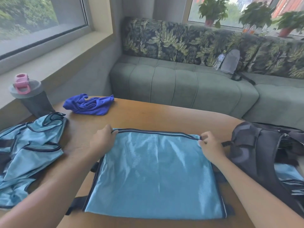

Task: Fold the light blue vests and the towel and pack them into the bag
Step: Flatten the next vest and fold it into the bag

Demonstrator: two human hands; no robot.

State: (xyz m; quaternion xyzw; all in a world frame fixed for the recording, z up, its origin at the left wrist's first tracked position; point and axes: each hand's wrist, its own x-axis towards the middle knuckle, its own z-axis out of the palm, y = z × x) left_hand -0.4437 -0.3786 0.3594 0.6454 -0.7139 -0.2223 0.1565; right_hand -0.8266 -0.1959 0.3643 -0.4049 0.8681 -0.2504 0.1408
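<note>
At centre frame, my left hand (102, 139) and right hand (209, 145) pinch the vest (156, 175) at its far corners, aligning the dark-trimmed edges for a square fold.

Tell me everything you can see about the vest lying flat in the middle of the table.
The vest is light blue, shiny mesh-like fabric with dark trim along its edges. It lies flat on the wooden table, folded into a rough rectangle, with dark bits sticking out at its near corners. The left hand grips its far left corner and the right hand pinches its far right corner. The bag sits just to its right.
</note>
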